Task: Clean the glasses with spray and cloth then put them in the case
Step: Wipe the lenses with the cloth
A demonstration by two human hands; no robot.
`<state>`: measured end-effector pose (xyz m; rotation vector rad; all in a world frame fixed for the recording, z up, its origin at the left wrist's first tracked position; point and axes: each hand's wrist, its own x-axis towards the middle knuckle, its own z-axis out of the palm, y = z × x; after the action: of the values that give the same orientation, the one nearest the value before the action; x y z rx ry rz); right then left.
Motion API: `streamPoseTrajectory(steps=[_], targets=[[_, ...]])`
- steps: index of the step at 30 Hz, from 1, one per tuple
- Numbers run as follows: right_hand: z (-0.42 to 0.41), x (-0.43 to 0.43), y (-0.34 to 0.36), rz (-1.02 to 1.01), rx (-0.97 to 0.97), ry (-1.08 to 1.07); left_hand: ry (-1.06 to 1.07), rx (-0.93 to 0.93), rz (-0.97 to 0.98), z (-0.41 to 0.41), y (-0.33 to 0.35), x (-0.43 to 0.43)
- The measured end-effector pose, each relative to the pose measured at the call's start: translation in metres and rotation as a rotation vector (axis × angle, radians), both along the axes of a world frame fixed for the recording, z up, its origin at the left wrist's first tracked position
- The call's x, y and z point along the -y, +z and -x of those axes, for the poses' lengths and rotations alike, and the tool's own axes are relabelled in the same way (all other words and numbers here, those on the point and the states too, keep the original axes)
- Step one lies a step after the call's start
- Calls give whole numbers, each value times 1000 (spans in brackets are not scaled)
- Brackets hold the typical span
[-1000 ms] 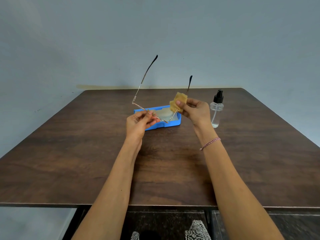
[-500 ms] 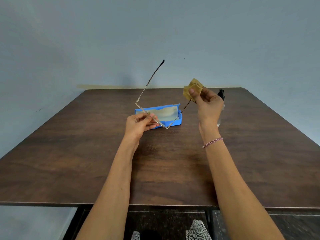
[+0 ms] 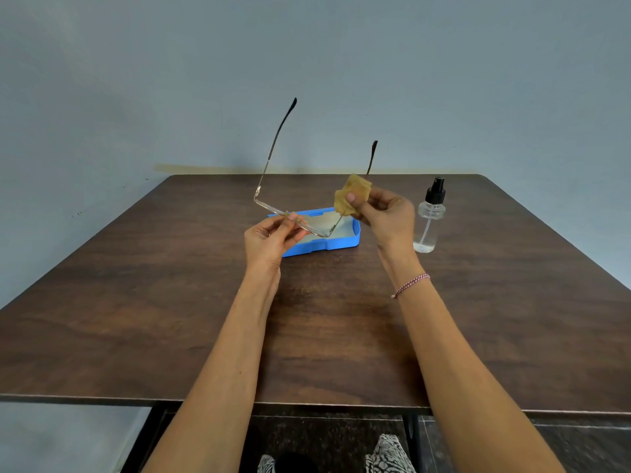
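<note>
Thin metal-framed glasses (image 3: 269, 165) with dark temple tips are held above the table, temples pointing up and away. My left hand (image 3: 271, 242) pinches the front of the frame near the bridge. A yellow-brown cloth (image 3: 351, 194) is pinched around the right temple, low down near the hinge, by my right hand (image 3: 386, 220). An open blue case (image 3: 341, 245) with a pale lining lies on the table right behind my hands. A clear spray bottle (image 3: 429, 218) with a black nozzle stands to the right of my right hand.
The dark wooden table (image 3: 136, 319) spreads wide to either side, its front edge close to me. A grey-blue wall stands right behind its far edge. Patterned trouser legs and a dark floor show below the front edge.
My right hand slid the cloth up the right temple towards its tip, then back down near the hinge. The glasses tilted slightly in my left hand.
</note>
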<state>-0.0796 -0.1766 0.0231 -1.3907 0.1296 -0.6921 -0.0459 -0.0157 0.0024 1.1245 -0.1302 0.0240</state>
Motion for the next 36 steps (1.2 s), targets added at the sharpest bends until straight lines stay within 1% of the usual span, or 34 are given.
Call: streamPoseTrajectory(steps=[4,6,8,11,15,17,19,24,30,36], targets=[[-2,-10,-6,84,-136,101,29,0,78,1,1,1],[0,-14,-8,88,-219,174,51,2,88,1,1,1],[1,-15,-9,79,-261,235,66,8,81,3,2,0],[2,-14,-8,75,-252,191,64,20,53,5,1,1],[-2,-8,-7,4,-135,35,27,32,25,7,0,5],[-3,-5,-8,-21,-125,20,23,18,21,8,0,5],[-3,-6,-9,-8,-160,56,31,12,31,7,-2,6],[-2,-15,-11,37,-243,224,75,21,88,7,-2,3],[-3,-16,-13,-75,-274,335,87,27,83,2,-6,5],[-2,-17,-14,-94,-233,250,40,84,54,5,-7,9]])
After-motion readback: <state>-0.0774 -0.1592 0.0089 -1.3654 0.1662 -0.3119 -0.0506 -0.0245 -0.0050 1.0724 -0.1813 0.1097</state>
